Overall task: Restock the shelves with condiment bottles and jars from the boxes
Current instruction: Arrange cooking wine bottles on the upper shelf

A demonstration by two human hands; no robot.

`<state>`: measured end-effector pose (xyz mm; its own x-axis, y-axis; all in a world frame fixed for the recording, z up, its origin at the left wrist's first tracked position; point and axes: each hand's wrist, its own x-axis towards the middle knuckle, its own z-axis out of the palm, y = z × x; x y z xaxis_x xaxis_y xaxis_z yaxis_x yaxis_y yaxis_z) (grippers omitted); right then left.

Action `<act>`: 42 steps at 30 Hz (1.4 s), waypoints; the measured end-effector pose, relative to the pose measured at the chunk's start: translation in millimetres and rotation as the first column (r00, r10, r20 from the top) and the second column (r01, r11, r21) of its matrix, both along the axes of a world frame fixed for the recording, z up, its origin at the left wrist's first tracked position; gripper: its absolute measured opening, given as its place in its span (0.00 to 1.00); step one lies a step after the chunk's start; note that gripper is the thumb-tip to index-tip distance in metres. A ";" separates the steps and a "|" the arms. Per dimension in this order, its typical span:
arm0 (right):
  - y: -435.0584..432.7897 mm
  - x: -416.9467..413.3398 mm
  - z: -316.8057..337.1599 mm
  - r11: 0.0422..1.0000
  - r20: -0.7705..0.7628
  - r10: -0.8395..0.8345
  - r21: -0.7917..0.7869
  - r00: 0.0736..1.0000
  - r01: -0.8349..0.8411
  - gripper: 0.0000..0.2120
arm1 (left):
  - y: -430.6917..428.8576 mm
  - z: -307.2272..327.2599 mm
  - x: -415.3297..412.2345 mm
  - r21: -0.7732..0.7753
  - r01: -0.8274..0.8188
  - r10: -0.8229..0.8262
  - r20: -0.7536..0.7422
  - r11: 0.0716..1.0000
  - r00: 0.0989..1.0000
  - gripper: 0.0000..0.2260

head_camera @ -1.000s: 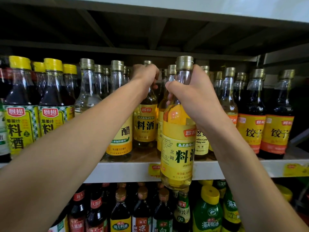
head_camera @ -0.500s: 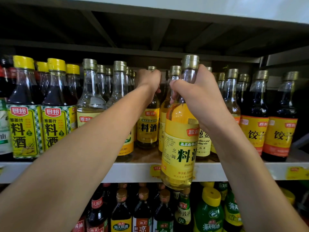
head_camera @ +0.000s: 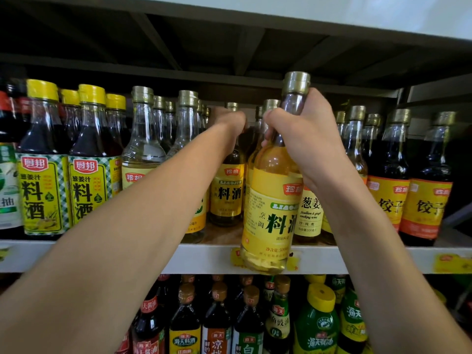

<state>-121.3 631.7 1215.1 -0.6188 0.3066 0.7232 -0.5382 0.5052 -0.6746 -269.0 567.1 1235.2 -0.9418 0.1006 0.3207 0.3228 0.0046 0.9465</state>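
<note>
Right hand (head_camera: 304,139) grasps yellow-label bottle (head_camera: 270,218) by neck; left hand (head_camera: 229,122), just beside it, clasps neck of shelved bottle (head_camera: 226,195).

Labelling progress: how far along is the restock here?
Done: the shelf holds rows of bottles. In hand: right hand grips a yellow bottle by the neck, its base in front of the shelf edge; left hand grips the neck of a back bottle. Left: likely seat the yellow bottle in the front gap. Boxes unseen.

A yellow-capped bottle (head_camera: 42,192) reads 厨邦 料酒; a pale-labelled bottle (head_camera: 309,215) reads "Scallion & ginger cooking wine".
</note>
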 end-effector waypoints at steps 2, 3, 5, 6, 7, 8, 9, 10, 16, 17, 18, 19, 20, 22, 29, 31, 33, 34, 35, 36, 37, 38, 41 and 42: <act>-0.9 -4.0 4.3 1.000 -0.013 -0.027 0.005 1.000 0.027 0.13 | -3.6 3.2 5.7 -0.028 0.016 -0.016 0.030 0.999 0.999 0.03; -1.7 -6.7 6.4 0.999 -0.018 -0.039 0.005 0.999 0.039 0.14 | -4.6 3.2 7.6 -0.021 0.037 -0.036 0.047 0.999 0.998 0.08; -3.9 -13.6 9.9 0.998 -0.031 -0.061 0.005 0.998 0.061 0.15 | -7.0 3.8 13.7 0.029 0.053 -0.054 0.041 0.998 0.998 0.20; -5.0 -17.6 10.9 0.997 -0.040 -0.074 0.009 0.996 0.074 0.16 | -8.1 5.4 17.2 0.053 0.046 -0.047 0.019 0.998 0.999 0.22; -6.1 -21.9 11.3 0.996 -0.049 -0.083 0.018 0.995 0.084 0.15 | -9.3 7.8 22.3 0.080 0.045 -0.045 0.003 0.996 0.999 0.23; -7.8 -26.2 11.2 0.996 -0.057 -0.086 0.026 0.995 0.088 0.15 | -10.9 10.0 27.7 0.110 0.057 -0.057 -0.006 0.992 0.998 0.24; -9.8 -30.4 11.0 0.996 -0.066 -0.082 0.030 0.994 0.084 0.14 | -13.4 12.1 33.8 0.131 0.080 -0.080 -0.010 0.988 0.997 0.24; -12.2 -34.2 10.2 0.996 -0.070 -0.077 0.027 0.995 0.079 0.14 | -16.7 14.5 38.9 0.140 0.104 -0.103 -0.014 0.985 0.995 0.23; -25.6 -58.0 4.4 0.992 -0.083 -0.100 0.074 0.992 0.106 0.15 | -55.4 -0.2 70.4 0.087 0.236 -0.217 -0.184 0.968 0.959 0.14; -28.6 -62.1 4.0 0.990 -0.085 -0.105 0.089 0.991 0.113 0.15 | -63.9 -4.4 74.6 0.086 0.247 -0.223 -0.219 0.965 0.950 0.13; -30.9 -65.2 3.7 0.988 -0.086 -0.114 0.098 0.990 0.122 0.15 | -71.6 -7.5 78.1 0.087 0.260 -0.231 -0.253 0.962 0.939 0.11; -32.4 -67.8 3.6 0.986 -0.085 -0.119 0.104 0.989 0.127 0.15 | -77.7 -10.2 81.1 0.085 0.267 -0.233 -0.287 0.960 0.929 0.09; -34.0 -70.0 3.4 0.986 -0.082 -0.119 0.109 0.990 0.127 0.14 | -82.4 -13.1 83.9 0.073 0.262 -0.226 -0.323 0.962 0.919 0.10; -37.0 -74.9 1.7 0.985 -0.074 -0.116 0.118 0.990 0.124 0.14 | -86.7 -20.1 87.6 0.040 0.221 -0.188 -0.397 0.974 0.899 0.14; -45.0 -90.1 -11.7 0.979 -0.043 -0.145 0.142 0.989 0.150 0.14 | -88.6 -27.2 86.0 0.020 0.123 -0.096 -0.504 0.992 0.858 0.18; -46.1 -91.5 -12.0 0.969 -0.045 -0.182 0.164 0.982 0.187 0.16 | -88.7 -25.5 79.3 -0.013 0.114 -0.105 -0.498 0.993 0.861 0.19; -47.4 -90.6 -12.3 0.956 -0.038 -0.213 0.197 0.976 0.217 0.20 | -87.6 -22.9 74.2 -0.052 0.088 -0.103 -0.504 0.995 0.858 0.19; -47.5 -90.6 -12.7 0.952 -0.034 -0.219 0.209 0.975 0.222 0.23 | -86.7 -20.9 71.9 -0.073 0.068 -0.096 -0.515 0.995 0.852 0.20; -47.2 -90.3 -13.4 0.950 -0.032 -0.222 0.219 0.975 0.224 0.24 | -85.2 -18.9 70.3 -0.096 0.051 -0.094 -0.528 0.994 0.844 0.20; -46.9 -90.2 -13.5 0.947 -0.037 -0.223 0.229 0.974 0.226 0.24 | -83.3 -16.7 69.1 -0.116 0.043 -0.100 -0.538 0.992 0.837 0.20; -46.7 -89.9 -13.8 0.944 -0.041 -0.225 0.240 0.973 0.229 0.24 | -81.0 -14.5 68.2 -0.134 0.042 -0.109 -0.545 0.990 0.832 0.20; -46.1 -90.1 -13.4 0.940 -0.039 -0.229 0.253 0.973 0.231 0.25 | -78.3 -12.7 67.6 -0.150 0.041 -0.117 -0.547 0.988 0.829 0.20; -44.6 -89.1 -11.3 0.922 -0.008 -0.254 0.299 0.967 0.245 0.29 | -71.5 -8.4 65.4 -0.178 -0.001 -0.098 -0.546 0.984 0.832 0.20; -44.1 -88.7 -10.3 0.921 0.000 -0.258 0.304 0.966 0.246 0.31 | -70.5 -7.6 64.2 -0.182 -0.022 -0.083 -0.547 0.983 0.833 0.20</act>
